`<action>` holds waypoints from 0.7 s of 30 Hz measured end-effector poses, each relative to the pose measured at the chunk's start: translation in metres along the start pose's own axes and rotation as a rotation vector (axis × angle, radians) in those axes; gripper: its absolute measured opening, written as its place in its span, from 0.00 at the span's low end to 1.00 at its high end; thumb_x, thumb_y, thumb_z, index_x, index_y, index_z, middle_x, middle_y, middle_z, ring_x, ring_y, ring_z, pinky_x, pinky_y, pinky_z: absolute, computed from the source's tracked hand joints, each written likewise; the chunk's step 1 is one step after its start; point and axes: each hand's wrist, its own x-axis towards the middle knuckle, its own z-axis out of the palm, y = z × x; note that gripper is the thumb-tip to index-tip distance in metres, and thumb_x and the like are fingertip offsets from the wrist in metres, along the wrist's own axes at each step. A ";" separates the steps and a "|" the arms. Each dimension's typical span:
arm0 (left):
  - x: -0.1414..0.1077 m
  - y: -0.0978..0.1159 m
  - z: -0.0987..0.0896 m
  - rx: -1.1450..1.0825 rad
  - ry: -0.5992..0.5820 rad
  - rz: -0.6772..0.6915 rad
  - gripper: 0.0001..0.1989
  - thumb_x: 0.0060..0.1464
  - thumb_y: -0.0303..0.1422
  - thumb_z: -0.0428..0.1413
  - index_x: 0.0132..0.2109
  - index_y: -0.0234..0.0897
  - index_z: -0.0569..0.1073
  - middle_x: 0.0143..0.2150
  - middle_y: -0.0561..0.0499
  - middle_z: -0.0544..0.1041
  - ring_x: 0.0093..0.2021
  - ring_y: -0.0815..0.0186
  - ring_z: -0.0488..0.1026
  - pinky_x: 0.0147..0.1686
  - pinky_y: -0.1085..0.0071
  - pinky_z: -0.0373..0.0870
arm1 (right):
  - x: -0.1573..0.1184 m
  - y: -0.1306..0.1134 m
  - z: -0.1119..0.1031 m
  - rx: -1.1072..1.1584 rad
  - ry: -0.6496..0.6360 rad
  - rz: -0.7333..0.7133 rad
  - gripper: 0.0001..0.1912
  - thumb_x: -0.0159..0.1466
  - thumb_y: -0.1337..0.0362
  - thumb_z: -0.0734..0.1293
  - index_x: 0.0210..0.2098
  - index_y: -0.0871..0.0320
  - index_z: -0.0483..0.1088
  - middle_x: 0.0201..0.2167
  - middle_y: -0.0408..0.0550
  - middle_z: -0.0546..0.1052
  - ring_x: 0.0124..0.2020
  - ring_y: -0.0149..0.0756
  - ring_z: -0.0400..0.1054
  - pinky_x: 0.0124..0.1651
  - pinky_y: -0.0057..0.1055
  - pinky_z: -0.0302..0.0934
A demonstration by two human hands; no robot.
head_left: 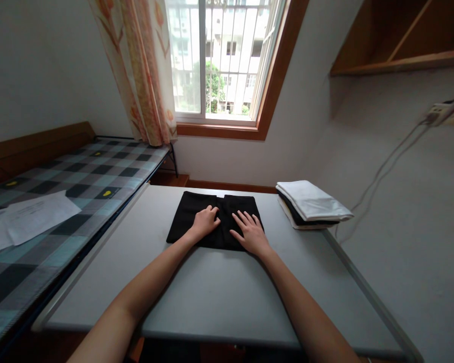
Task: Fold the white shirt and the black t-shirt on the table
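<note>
A black folded garment [181, 224] lies on the white table, its left and right parts meeting near a narrow gap at the middle. My left hand [206, 223] rests on the left part beside that gap, fingers curled in and thumb close to them, seemingly pinching the cloth near the inner edge. On the right part, my right hand [250, 234] lies flat with its fingers spread, pressing on the fabric. What lies under both palms is hidden.
The white table [219, 297] stands against the right wall. At its back right sits a stack of folded cloths [312, 201], white on top. A bed with a checkered mattress [60, 196] and papers [34, 217] runs along the left. A shelf [401, 60] overhangs at upper right.
</note>
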 end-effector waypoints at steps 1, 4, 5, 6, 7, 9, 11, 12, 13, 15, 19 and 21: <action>0.001 -0.001 -0.001 -0.005 -0.003 -0.002 0.17 0.59 0.36 0.52 0.55 0.44 0.70 0.48 0.47 0.74 0.45 0.60 0.75 0.41 0.69 0.70 | 0.000 0.000 0.000 0.001 0.000 0.000 0.33 0.68 0.46 0.55 0.67 0.53 0.54 0.68 0.49 0.57 0.68 0.46 0.48 0.67 0.48 0.41; 0.004 -0.005 -0.002 -0.030 -0.002 -0.005 0.19 0.57 0.35 0.54 0.56 0.43 0.69 0.47 0.47 0.76 0.46 0.59 0.75 0.44 0.68 0.70 | -0.001 0.000 0.000 0.002 0.004 0.001 0.33 0.68 0.46 0.55 0.67 0.53 0.54 0.67 0.50 0.58 0.68 0.46 0.48 0.68 0.48 0.40; 0.005 -0.006 -0.003 -0.037 0.001 -0.005 0.20 0.56 0.35 0.54 0.56 0.43 0.69 0.47 0.47 0.76 0.46 0.59 0.75 0.44 0.68 0.70 | -0.001 0.000 0.000 0.002 0.005 0.002 0.33 0.68 0.46 0.55 0.67 0.53 0.54 0.67 0.50 0.58 0.68 0.46 0.47 0.68 0.48 0.40; 0.006 -0.008 -0.004 -0.043 0.004 -0.001 0.20 0.56 0.34 0.54 0.56 0.42 0.70 0.47 0.47 0.77 0.46 0.59 0.75 0.45 0.68 0.70 | -0.001 0.000 -0.001 0.001 0.005 0.003 0.33 0.68 0.46 0.55 0.67 0.53 0.54 0.67 0.50 0.58 0.68 0.46 0.47 0.68 0.48 0.40; 0.006 -0.009 -0.005 -0.050 0.009 0.006 0.20 0.56 0.33 0.54 0.56 0.42 0.70 0.46 0.47 0.77 0.46 0.60 0.75 0.45 0.68 0.70 | -0.001 -0.001 -0.001 0.000 0.004 0.004 0.33 0.68 0.46 0.55 0.67 0.53 0.54 0.67 0.50 0.58 0.68 0.46 0.48 0.68 0.48 0.40; 0.007 -0.009 -0.006 -0.067 0.024 0.025 0.19 0.56 0.32 0.54 0.55 0.42 0.70 0.47 0.47 0.78 0.47 0.60 0.75 0.47 0.68 0.70 | -0.001 -0.001 -0.001 -0.003 0.000 0.006 0.33 0.68 0.46 0.55 0.67 0.54 0.55 0.67 0.50 0.58 0.68 0.46 0.48 0.68 0.48 0.40; 0.007 -0.009 -0.007 -0.095 0.046 0.042 0.18 0.56 0.31 0.53 0.55 0.41 0.71 0.47 0.47 0.78 0.48 0.61 0.75 0.48 0.69 0.69 | 0.000 -0.001 -0.001 -0.005 0.002 0.005 0.33 0.68 0.47 0.55 0.67 0.54 0.55 0.67 0.49 0.57 0.68 0.46 0.48 0.68 0.48 0.40; 0.007 -0.009 -0.007 -0.110 0.055 0.047 0.18 0.56 0.31 0.53 0.54 0.41 0.71 0.48 0.47 0.78 0.48 0.61 0.75 0.49 0.69 0.69 | 0.000 -0.001 -0.001 -0.004 0.005 0.004 0.32 0.68 0.47 0.55 0.67 0.53 0.55 0.67 0.49 0.57 0.68 0.46 0.48 0.68 0.48 0.40; 0.007 -0.008 -0.007 -0.122 0.060 0.049 0.18 0.56 0.31 0.53 0.54 0.41 0.71 0.48 0.47 0.78 0.48 0.61 0.75 0.49 0.69 0.69 | 0.000 -0.001 -0.001 -0.003 0.007 0.004 0.32 0.68 0.47 0.55 0.67 0.53 0.54 0.67 0.49 0.57 0.68 0.46 0.48 0.68 0.48 0.40; 0.007 -0.006 -0.005 -0.132 0.053 0.046 0.18 0.56 0.31 0.53 0.54 0.42 0.71 0.48 0.48 0.78 0.48 0.61 0.75 0.48 0.69 0.69 | 0.000 -0.001 -0.002 -0.003 0.008 0.002 0.32 0.68 0.46 0.55 0.67 0.53 0.54 0.67 0.49 0.58 0.68 0.46 0.48 0.67 0.48 0.41; 0.005 -0.003 0.001 -0.102 0.041 0.016 0.16 0.58 0.35 0.52 0.53 0.43 0.72 0.47 0.49 0.77 0.45 0.61 0.75 0.43 0.69 0.70 | 0.000 -0.001 -0.001 -0.004 0.007 0.004 0.32 0.68 0.47 0.55 0.67 0.53 0.54 0.67 0.49 0.58 0.68 0.46 0.48 0.68 0.48 0.41; 0.004 -0.002 0.002 -0.100 0.074 0.015 0.17 0.60 0.39 0.51 0.54 0.43 0.72 0.47 0.49 0.76 0.43 0.61 0.75 0.42 0.69 0.70 | 0.000 -0.001 -0.001 0.000 0.007 0.004 0.32 0.68 0.46 0.55 0.67 0.53 0.54 0.67 0.49 0.57 0.68 0.46 0.48 0.67 0.48 0.41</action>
